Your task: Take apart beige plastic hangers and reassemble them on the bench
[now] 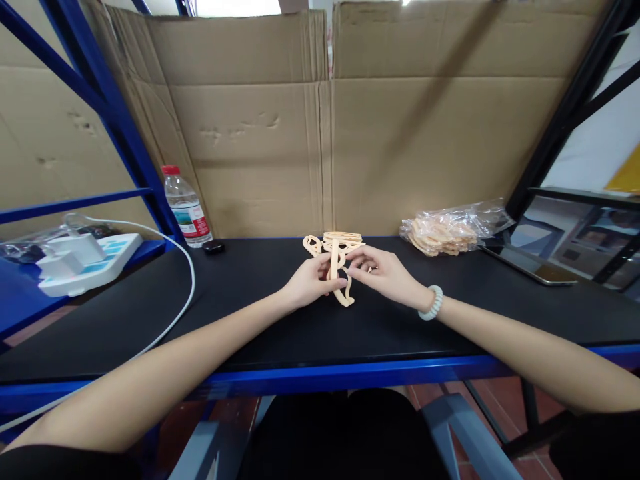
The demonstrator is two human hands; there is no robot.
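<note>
Near the middle of the black tabletop, my left hand (309, 283) is closed on a pale wooden cut-out piece (335, 259), its thumb and fingers gripping the upright straight bar. My right hand (384, 271) comes in from the other side, fingers pinched at the curved edge of the same wooden shape. A curved wooden strip (343, 299) hangs below my fingers; whether it is joined to the bar I cannot tell. Just behind my hands lie a stack of flat wooden pieces (343, 238) and a looped wooden piece (313, 245). My fingers partly hide the held parts.
A clear bag of wooden pieces (440, 233) lies at the back right, near a dark flat tablet-like object (530, 265). To the left are a water bottle (187, 210), a small black object (213, 247), a white power strip (117, 257) and its cable (191, 280). Cardboard (260, 147) walls the back.
</note>
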